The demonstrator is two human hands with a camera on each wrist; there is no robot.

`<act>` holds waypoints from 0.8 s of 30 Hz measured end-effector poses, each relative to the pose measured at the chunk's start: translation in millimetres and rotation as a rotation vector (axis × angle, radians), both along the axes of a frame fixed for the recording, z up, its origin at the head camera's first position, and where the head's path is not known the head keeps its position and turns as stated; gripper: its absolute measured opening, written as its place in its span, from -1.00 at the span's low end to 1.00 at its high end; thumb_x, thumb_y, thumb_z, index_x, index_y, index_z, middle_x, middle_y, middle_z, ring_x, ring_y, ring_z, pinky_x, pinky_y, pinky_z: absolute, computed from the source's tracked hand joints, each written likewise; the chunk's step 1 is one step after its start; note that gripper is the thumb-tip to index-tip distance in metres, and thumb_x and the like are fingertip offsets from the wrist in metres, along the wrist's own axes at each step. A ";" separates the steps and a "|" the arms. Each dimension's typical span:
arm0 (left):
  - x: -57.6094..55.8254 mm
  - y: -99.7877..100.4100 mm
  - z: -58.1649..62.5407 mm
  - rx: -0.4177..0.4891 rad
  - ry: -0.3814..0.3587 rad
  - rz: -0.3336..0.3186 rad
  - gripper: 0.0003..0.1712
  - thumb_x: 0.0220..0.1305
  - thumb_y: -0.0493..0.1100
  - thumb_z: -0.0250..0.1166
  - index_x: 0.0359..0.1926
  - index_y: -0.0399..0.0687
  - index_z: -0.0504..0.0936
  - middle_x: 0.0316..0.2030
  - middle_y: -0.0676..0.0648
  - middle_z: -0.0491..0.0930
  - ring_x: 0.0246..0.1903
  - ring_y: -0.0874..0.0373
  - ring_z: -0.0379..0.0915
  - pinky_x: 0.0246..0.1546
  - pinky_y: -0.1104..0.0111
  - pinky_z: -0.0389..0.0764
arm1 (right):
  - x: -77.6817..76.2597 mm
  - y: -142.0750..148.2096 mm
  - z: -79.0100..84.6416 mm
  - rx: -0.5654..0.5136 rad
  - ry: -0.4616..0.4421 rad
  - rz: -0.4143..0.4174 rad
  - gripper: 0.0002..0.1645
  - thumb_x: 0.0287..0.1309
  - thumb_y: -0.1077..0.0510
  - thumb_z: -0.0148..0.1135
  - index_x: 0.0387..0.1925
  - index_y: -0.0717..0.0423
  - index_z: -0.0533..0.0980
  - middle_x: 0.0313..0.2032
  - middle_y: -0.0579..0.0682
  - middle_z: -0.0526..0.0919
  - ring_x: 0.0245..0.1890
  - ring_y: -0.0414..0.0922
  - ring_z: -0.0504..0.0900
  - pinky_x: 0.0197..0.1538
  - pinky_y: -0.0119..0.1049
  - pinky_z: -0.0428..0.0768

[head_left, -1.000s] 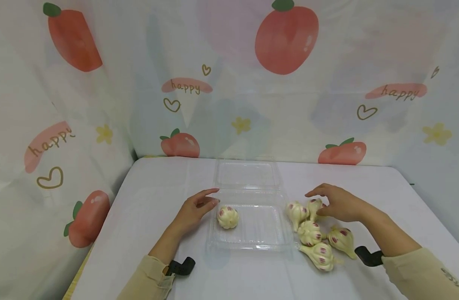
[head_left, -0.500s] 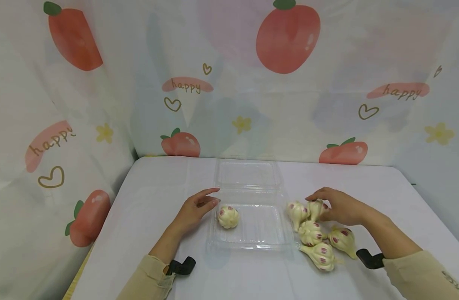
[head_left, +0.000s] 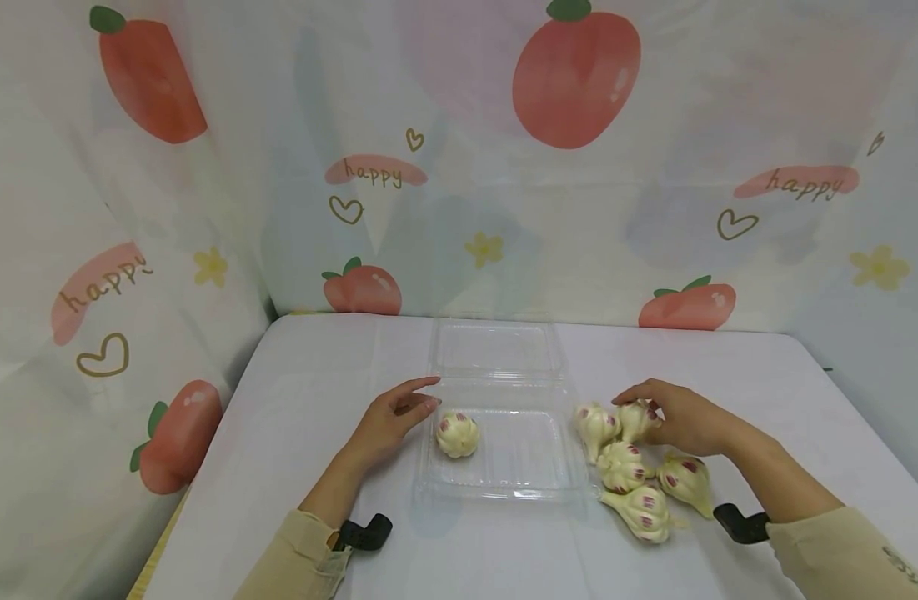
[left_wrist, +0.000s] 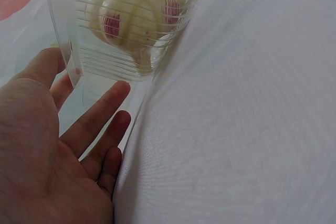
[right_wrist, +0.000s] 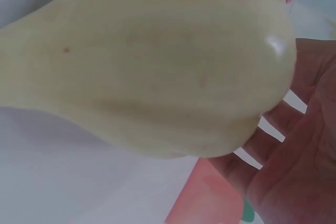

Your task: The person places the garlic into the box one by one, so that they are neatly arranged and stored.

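My right hand (head_left: 687,421) grips a cream garlic bulb (head_left: 636,419) with purple patches, at the back of a small group right of the clear plastic clamshell box (head_left: 504,493). Around it lie more bulbs: one garlic bulb (head_left: 597,425) to its left, others nearer the front. In the right wrist view a large garlic bulb (right_wrist: 173,66) hides much of the fingers. My left hand (head_left: 383,423) stays by the box's left side, fingers loosely extended at its rim. Inside the box, on the left, sits one garlic bulb (head_left: 457,434); the left wrist view shows this bulb (left_wrist: 136,14) through the ribbed wall.
The box's lid (head_left: 496,348) lies folded back toward the rear of the white-covered table (head_left: 338,358). A printed curtain (head_left: 459,208) stands behind the table and along its left. A black wrist mount (head_left: 364,532) is at the left cuff, another wrist mount (head_left: 739,523) at the right.
My right hand has lowered slightly and closed round the rear garlic bulb, which has shifted a little to the right. The left hand and the box stay put.
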State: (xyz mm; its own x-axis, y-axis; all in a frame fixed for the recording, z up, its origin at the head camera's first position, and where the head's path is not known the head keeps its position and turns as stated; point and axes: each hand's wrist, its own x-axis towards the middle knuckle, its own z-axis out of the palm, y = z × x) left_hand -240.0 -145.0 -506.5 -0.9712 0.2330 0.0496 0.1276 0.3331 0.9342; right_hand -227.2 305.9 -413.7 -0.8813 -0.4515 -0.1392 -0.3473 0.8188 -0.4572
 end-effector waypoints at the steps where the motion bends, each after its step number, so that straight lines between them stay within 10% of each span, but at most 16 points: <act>1: 0.2 0.2 0.6 -0.001 -0.002 -0.001 -0.46 0.42 0.11 0.35 0.38 0.38 0.55 0.04 0.10 0.75 0.18 0.07 0.60 0.34 -0.08 0.46 | 0.0 0.4 -0.4 -0.002 0.001 -0.002 -0.39 0.07 0.28 0.50 0.21 0.04 0.59 0.07 0.01 0.61 -0.04 -0.02 0.52 -0.04 -0.11 0.54; 24: 2.5 1.8 5.3 0.006 -0.008 -0.005 -0.46 0.42 0.11 0.34 0.38 0.32 0.56 0.04 0.08 0.76 0.18 0.06 0.62 0.35 -0.08 0.45 | 5.1 18.8 0.3 0.020 0.021 -0.048 -0.34 0.09 0.20 0.52 0.26 0.11 0.56 0.18 0.21 0.57 0.08 0.17 0.59 0.02 0.03 0.59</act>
State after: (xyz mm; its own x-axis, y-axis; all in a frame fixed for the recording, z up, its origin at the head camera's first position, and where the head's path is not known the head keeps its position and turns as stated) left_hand -237.6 -143.2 -501.2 -0.9705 0.2373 0.0430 0.1213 0.3265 0.9374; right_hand -222.1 324.8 -413.4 -0.9049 -0.4057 -0.1289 -0.3163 0.8436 -0.4340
